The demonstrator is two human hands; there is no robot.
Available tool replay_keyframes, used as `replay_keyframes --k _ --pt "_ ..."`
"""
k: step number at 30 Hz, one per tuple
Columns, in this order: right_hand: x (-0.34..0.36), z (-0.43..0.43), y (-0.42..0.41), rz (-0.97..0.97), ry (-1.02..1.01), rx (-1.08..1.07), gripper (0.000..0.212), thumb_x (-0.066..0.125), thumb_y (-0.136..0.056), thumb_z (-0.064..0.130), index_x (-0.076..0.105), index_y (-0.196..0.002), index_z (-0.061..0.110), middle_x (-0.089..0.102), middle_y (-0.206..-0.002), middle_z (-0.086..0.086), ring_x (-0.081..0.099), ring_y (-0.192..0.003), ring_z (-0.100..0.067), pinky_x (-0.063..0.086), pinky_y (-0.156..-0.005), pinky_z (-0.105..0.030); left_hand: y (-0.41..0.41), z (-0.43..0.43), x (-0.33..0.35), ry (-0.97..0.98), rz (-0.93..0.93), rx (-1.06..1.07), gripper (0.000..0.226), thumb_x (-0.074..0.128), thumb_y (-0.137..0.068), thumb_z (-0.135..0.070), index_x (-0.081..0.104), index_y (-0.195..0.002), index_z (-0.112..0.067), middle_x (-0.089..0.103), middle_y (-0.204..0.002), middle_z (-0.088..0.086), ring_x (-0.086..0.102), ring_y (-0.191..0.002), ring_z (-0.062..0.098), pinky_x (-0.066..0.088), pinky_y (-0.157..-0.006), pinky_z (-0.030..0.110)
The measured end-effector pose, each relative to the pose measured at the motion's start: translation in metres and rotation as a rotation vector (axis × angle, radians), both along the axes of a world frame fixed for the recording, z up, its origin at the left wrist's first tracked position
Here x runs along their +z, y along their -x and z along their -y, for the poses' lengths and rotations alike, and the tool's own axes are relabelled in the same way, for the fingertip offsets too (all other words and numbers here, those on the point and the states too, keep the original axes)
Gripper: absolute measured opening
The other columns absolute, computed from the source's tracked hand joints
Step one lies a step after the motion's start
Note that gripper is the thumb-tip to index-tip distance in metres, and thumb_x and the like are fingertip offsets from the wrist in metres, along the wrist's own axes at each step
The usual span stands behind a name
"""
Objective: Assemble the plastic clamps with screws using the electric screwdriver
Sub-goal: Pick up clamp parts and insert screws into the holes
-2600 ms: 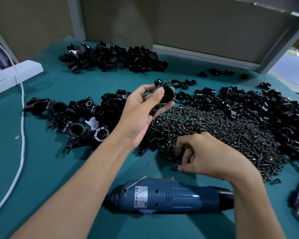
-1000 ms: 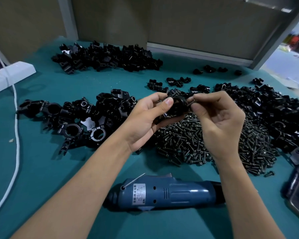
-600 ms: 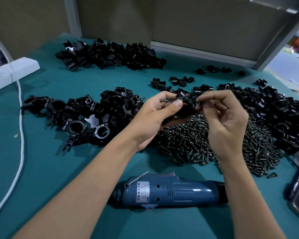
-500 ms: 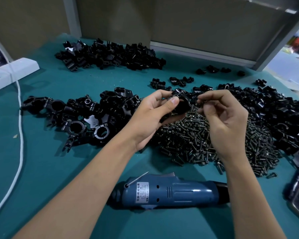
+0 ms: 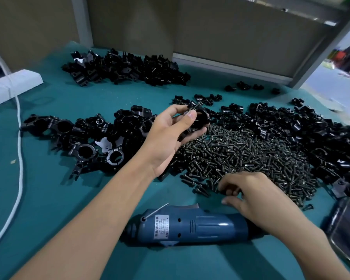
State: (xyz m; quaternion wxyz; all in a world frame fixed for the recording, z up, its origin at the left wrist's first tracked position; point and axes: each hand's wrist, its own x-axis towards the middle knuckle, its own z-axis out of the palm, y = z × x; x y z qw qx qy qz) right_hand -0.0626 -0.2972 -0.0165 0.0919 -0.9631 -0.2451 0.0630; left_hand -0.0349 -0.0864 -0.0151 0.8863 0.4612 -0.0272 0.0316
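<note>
The left hand (image 5: pixel 168 136) grips a clamp (image 5: pixel 200 119) raised above the screws (image 5: pixel 247 152), thumb across its ring; something like a screw stands out of its top. The right hand (image 5: pixel 251 197) curls its fingers (image 5: pixel 228 191) at the near edge of the pile, just beside the screwdriver (image 5: pixel 190 225) lying on the table (image 5: pixel 69 199); whether it pinches a screw I cannot tell. If the clamp tilts, that loose screw could drop out. The fingers could lift two tangled screws, or none. The wrist, close over the screwdriver's end, could nudge it and roll it away
</note>
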Motion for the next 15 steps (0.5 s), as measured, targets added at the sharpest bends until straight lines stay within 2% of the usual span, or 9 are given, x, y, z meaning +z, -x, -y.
replay_keyframes --k 3,6,9,11,13,15 --pt "-0.001 -0.003 -0.001 0.056 0.036 -0.004 0.013 0.07 -0.087 0.032 0.063 -0.097 0.028 0.061 -0.091 0.012 0.059 -0.085 -0.012 0.051 -0.078 -0.035 0.001 -0.001 0.0 -0.015 0.0 0.004 0.014 0.052 -0.099 -0.007 0.056 -0.109 0.002 0.066 -0.119 0.025 0.069 -0.106 0.033 0.058 -0.09 0.036" --pt "0.0 -0.003 -0.005 0.076 -0.003 0.008 0.011 0.069 -0.088 0.031 0.06 -0.088 0.024 0.058 -0.085 0.012 0.057 -0.08 -0.012 0.049 -0.075 -0.034 0.001 -0.001 0.0 -0.016 -0.005 0.002 0.015 0.052 -0.099 -0.007 0.056 -0.11 0.002 0.065 -0.121 0.026 0.068 -0.108 0.035 0.058 -0.091 0.037" --pt "-0.001 -0.001 -0.008 0.118 0.099 0.02 0.011 0.063 -0.089 0.035 0.059 -0.09 0.025 0.061 -0.086 0.01 0.06 -0.081 -0.015 0.05 -0.074 -0.034 0.001 -0.002 -0.001 -0.016 -0.011 0.0 0.018 0.053 -0.099 -0.007 0.055 -0.113 0.004 0.063 -0.123 0.028 0.067 -0.109 0.036 0.058 -0.091 0.037" --pt "0.002 -0.001 -0.01 0.131 0.128 -0.011 0.007 0.063 -0.086 0.03 0.061 -0.088 0.025 0.065 -0.08 0.008 0.064 -0.076 -0.015 0.053 -0.072 -0.034 0.001 -0.002 -0.002 -0.013 -0.011 -0.006 0.016 0.053 -0.098 -0.007 0.056 -0.111 0.003 0.064 -0.122 0.027 0.067 -0.108 0.035 0.058 -0.089 0.036" --pt "0.012 -0.002 -0.013 0.063 -0.111 -0.053 0.005 0.068 -0.081 0.02 0.067 -0.081 0.025 0.068 -0.07 0.008 0.065 -0.066 -0.007 0.057 -0.066 -0.027 0.0 -0.001 -0.003 -0.007 -0.012 -0.015 0.014 0.053 -0.098 -0.007 0.056 -0.108 0.002 0.065 -0.121 0.026 0.068 -0.107 0.033 0.058 -0.09 0.037" --pt "0.027 -0.007 -0.017 0.087 -0.5 -0.057 0.009 0.071 -0.077 0.018 0.07 -0.08 0.027 0.07 -0.073 0.013 0.067 -0.067 -0.003 0.056 -0.064 -0.016 -0.001 -0.001 -0.005 -0.011 -0.014 -0.028 0.014 0.052 -0.098 -0.006 0.055 -0.109 0.002 0.065 -0.121 0.026 0.069 -0.104 0.031 0.057 -0.092 0.038"
